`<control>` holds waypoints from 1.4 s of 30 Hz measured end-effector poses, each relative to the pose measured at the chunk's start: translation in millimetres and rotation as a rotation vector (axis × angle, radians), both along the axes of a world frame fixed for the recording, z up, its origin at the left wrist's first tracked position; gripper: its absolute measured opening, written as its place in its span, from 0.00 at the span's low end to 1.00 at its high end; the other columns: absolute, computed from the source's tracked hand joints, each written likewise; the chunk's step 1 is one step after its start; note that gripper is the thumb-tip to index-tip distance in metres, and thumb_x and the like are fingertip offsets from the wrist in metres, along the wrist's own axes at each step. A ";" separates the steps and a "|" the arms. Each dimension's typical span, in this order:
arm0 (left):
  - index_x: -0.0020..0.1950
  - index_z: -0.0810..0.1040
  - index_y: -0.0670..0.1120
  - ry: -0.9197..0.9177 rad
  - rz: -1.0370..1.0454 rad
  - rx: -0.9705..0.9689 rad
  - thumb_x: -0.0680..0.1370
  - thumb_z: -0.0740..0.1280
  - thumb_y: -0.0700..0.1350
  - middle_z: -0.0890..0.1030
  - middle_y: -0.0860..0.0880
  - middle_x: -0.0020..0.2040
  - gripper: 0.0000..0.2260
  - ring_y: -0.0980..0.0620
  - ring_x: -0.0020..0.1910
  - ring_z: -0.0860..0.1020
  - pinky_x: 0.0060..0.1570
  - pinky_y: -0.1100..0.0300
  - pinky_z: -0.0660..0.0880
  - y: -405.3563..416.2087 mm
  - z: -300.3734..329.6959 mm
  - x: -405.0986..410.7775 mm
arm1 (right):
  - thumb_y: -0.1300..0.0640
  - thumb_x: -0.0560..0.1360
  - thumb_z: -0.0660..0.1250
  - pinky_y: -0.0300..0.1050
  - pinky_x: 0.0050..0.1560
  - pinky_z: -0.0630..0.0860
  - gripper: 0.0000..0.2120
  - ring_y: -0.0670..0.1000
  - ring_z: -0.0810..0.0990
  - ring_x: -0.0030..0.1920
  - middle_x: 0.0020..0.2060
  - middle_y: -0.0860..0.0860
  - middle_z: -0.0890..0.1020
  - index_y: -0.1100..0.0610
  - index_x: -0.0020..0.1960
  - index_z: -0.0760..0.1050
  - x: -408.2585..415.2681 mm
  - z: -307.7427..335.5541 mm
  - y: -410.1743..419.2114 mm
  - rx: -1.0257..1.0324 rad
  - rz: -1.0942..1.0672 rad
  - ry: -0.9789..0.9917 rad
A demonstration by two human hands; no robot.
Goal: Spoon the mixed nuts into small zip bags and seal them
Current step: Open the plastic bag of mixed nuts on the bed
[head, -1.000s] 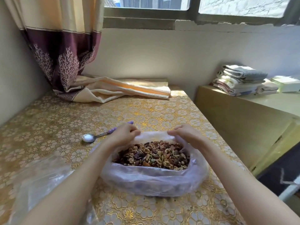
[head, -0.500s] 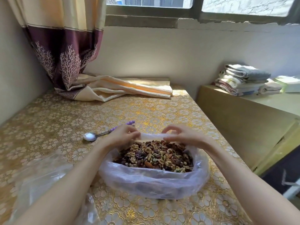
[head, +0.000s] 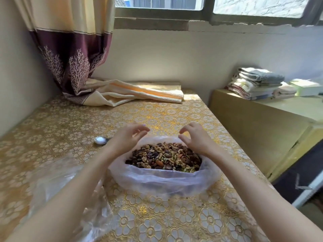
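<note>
Plastic film (head: 70, 186), perhaps the zip bags, lies lower left on the desk (head: 174, 220). Mid-frame, nuts (head: 164, 158) fill an open bag (head: 162, 182). Above its far rim hover left hand (head: 127, 138) and right hand (head: 195, 138), fingers spread, empty. Spoon (head: 100, 140) sits left. A snagged soft rim could spill nuts.
</note>
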State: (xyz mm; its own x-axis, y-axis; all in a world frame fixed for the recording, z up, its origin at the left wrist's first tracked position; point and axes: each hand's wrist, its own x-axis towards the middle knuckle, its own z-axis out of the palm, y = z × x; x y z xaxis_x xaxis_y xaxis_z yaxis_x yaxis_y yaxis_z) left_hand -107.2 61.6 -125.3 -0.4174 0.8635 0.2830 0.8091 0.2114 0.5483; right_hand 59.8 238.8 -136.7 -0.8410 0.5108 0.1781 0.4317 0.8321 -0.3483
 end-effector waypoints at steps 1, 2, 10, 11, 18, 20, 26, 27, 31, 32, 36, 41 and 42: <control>0.57 0.79 0.48 0.030 -0.046 0.005 0.77 0.64 0.48 0.78 0.49 0.61 0.11 0.54 0.57 0.75 0.60 0.55 0.72 -11.0 1.8 5.3 | 0.50 0.78 0.62 0.50 0.64 0.66 0.11 0.52 0.69 0.62 0.57 0.53 0.75 0.55 0.55 0.76 8.0 4.1 -9.5 -0.017 0.049 0.095; 0.56 0.79 0.48 0.070 -0.093 0.002 0.76 0.63 0.52 0.78 0.51 0.60 0.13 0.54 0.59 0.74 0.61 0.53 0.71 -23.0 1.9 11.6 | 0.50 0.78 0.63 0.48 0.62 0.67 0.10 0.50 0.71 0.59 0.55 0.52 0.76 0.55 0.53 0.77 16.9 7.3 -20.9 -0.057 0.116 0.176; 0.47 0.81 0.49 0.713 -0.243 -0.051 0.65 0.74 0.56 0.81 0.53 0.42 0.16 0.54 0.39 0.79 0.42 0.62 0.76 -92.3 -12.4 54.8 | 0.46 0.72 0.70 0.43 0.43 0.69 0.15 0.49 0.69 0.40 0.41 0.51 0.76 0.58 0.45 0.74 74.4 -10.6 -92.3 0.344 0.402 0.022; 0.43 0.80 0.48 0.727 -0.238 -0.038 0.63 0.78 0.50 0.80 0.53 0.39 0.13 0.54 0.35 0.79 0.36 0.62 0.77 -95.3 -14.2 57.6 | 0.53 0.70 0.73 0.43 0.37 0.71 0.11 0.49 0.70 0.36 0.37 0.51 0.76 0.59 0.41 0.73 77.1 -13.0 -95.1 0.442 0.401 0.085; 0.35 0.73 0.41 0.670 -0.070 0.051 0.61 0.70 0.25 0.74 0.47 0.34 0.13 0.54 0.24 0.70 0.18 0.64 0.71 -100.3 -25.0 73.0 | 0.72 0.60 0.72 0.38 0.21 0.61 0.12 0.48 0.69 0.26 0.29 0.51 0.73 0.59 0.36 0.73 93.2 -23.1 -103.8 0.573 0.337 0.239; 0.36 0.73 0.42 0.623 -0.097 0.006 0.63 0.74 0.31 0.76 0.47 0.38 0.12 0.55 0.27 0.71 0.21 0.68 0.70 -104.1 -25.1 72.6 | 0.66 0.64 0.74 0.37 0.22 0.66 0.08 0.46 0.71 0.28 0.33 0.50 0.76 0.57 0.38 0.76 100.5 -26.3 -101.3 0.464 0.355 0.140; 0.44 0.75 0.49 0.517 -0.192 -0.088 0.74 0.65 0.53 0.78 0.53 0.51 0.09 0.55 0.51 0.76 0.46 0.60 0.78 -115.7 -28.1 65.4 | 0.46 0.77 0.62 0.32 0.42 0.74 0.13 0.42 0.74 0.37 0.48 0.44 0.73 0.55 0.50 0.76 110.5 -26.6 -90.3 0.101 0.264 0.044; 0.47 0.75 0.49 0.443 -0.153 -0.087 0.75 0.64 0.51 0.77 0.54 0.52 0.07 0.57 0.51 0.75 0.48 0.59 0.78 -114.4 -28.4 66.2 | 0.48 0.77 0.63 0.33 0.46 0.74 0.11 0.43 0.74 0.39 0.50 0.45 0.72 0.55 0.53 0.74 108.0 -26.8 -91.3 0.116 0.257 0.028; 0.60 0.75 0.48 0.329 -0.064 -0.046 0.76 0.65 0.42 0.75 0.55 0.57 0.12 0.55 0.51 0.78 0.52 0.58 0.78 -104.3 -32.4 68.4 | 0.51 0.78 0.63 0.38 0.43 0.74 0.05 0.45 0.72 0.40 0.46 0.44 0.71 0.51 0.50 0.68 98.2 -26.1 -95.0 0.133 0.209 -0.008; 0.59 0.76 0.47 0.353 -0.077 -0.044 0.77 0.64 0.39 0.77 0.52 0.57 0.12 0.54 0.50 0.78 0.48 0.57 0.79 -101.9 -33.2 68.9 | 0.51 0.78 0.62 0.37 0.40 0.73 0.06 0.45 0.70 0.38 0.43 0.44 0.70 0.51 0.47 0.66 97.2 -25.8 -95.1 0.149 0.200 -0.013; 0.51 0.79 0.47 0.324 -0.142 -0.022 0.73 0.69 0.49 0.77 0.53 0.49 0.09 0.57 0.41 0.76 0.42 0.61 0.78 -98.1 -32.7 62.9 | 0.53 0.80 0.59 0.42 0.36 0.75 0.06 0.47 0.72 0.36 0.43 0.46 0.73 0.54 0.47 0.68 93.9 -28.4 -95.6 0.248 0.168 -0.015; 0.43 0.79 0.47 0.324 -0.124 -0.031 0.75 0.67 0.49 0.77 0.52 0.48 0.06 0.60 0.37 0.75 0.39 0.62 0.78 -97.5 -34.4 59.3 | 0.55 0.80 0.58 0.42 0.36 0.76 0.07 0.47 0.72 0.35 0.43 0.49 0.75 0.58 0.49 0.71 86.0 -33.5 -89.2 0.248 0.125 0.052; 0.42 0.79 0.46 0.343 -0.087 -0.027 0.75 0.67 0.47 0.77 0.51 0.47 0.06 0.57 0.38 0.76 0.38 0.60 0.78 -93.6 -35.2 59.2 | 0.55 0.80 0.58 0.43 0.37 0.77 0.07 0.47 0.73 0.35 0.43 0.49 0.75 0.58 0.49 0.71 83.0 -33.4 -87.1 0.247 0.109 0.058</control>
State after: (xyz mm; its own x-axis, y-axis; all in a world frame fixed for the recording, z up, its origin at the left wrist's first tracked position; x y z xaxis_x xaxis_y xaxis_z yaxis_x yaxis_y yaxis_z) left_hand -48.0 -32.0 -160.5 -0.2264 0.9008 0.3705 0.9609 0.1444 0.2362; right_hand 142.8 151.6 -170.2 -0.8735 0.3529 0.3355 0.3200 0.9353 -0.1508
